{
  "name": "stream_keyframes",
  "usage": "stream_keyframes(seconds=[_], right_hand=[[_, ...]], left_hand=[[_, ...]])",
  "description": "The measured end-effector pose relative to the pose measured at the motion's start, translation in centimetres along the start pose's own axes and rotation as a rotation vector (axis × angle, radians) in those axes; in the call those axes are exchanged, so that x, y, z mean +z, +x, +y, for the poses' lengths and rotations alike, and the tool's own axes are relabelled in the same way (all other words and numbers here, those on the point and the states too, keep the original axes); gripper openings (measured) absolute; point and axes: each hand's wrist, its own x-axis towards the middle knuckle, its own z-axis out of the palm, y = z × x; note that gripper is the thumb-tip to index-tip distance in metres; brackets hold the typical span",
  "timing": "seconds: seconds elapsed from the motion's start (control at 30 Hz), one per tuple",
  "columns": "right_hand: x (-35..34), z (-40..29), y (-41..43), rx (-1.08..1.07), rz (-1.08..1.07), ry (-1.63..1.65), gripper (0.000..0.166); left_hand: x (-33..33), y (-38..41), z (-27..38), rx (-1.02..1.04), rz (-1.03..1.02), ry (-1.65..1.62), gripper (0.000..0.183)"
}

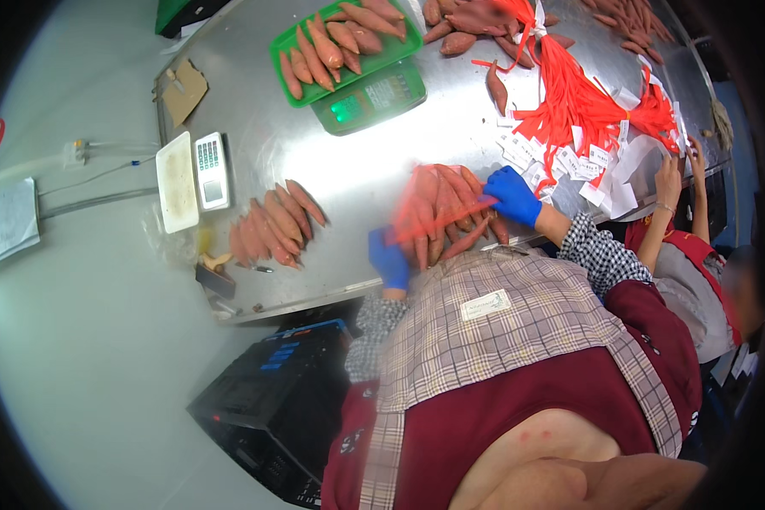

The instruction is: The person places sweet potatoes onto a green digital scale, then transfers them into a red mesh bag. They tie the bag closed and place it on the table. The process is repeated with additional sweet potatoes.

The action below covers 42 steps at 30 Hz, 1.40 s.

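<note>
A red mesh bag [414, 185] is stretched across a heap of sweet potatoes [446, 197] at the table's near edge, against my plaid apron. My right hand [515, 196], in a blue glove, pinches the bag's edge at the right of the heap. At the heap's left side, my blurred, blue-gloved left hand [390, 258] grips the other end of that edge. Its fingertips are partly hidden. Some sweet potatoes show through the mesh, while others lie uncovered below its edge.
More sweet potatoes [274, 223] lie in a row at left, near a white scale [211, 172]. A green tray [414, 48] of sweet potatoes rests on a green scale [382, 95]. Red mesh bags [567, 89] with tags lie at right, near a co-worker's hands [669, 178]. Black crates [274, 395] stand below.
</note>
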Motion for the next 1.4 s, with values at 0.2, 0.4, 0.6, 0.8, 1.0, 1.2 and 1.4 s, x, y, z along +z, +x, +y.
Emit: stream_keyframes(seconds=[0.2,0.4,0.6,0.8,1.0,1.2,1.4], right_hand=[[0.1,-4.0,-2.6,0.355,-0.113,0.478,0.043],[0.1,-8.2,-2.6,0.704,0.021,0.810,0.040],[2.0,-5.8,0.4,0.635,-0.011,0.963,0.039],[7.3,-2.7,0.9,0.642,0.079,0.954,0.035],[2.6,-6.7,-1.3,0.712,0.021,1.132,0.032],[-1.7,-9.6,-1.3,0.091,0.299,0.351,0.020],[-3.9,-4.0,-0.6,0.031,-0.166,-0.018,0.016]], left_hand=[[-3.3,-3.3,-3.1,-0.056,-0.162,0.224,0.027],[-0.2,-1.8,-4.2,-0.209,-0.024,0.139,0.037],[2.8,-0.5,-3.9,-0.281,-0.189,-0.023,0.034],[2.5,-0.9,-2.3,-0.283,-0.347,-0.005,0.031],[-0.7,-2.3,-0.5,-0.064,-0.324,0.181,0.026],[-2.9,-4.3,1.7,0.399,-0.261,-0.063,0.023],[-3.9,-1.6,-0.4,0.579,-0.460,0.346,0.013]])
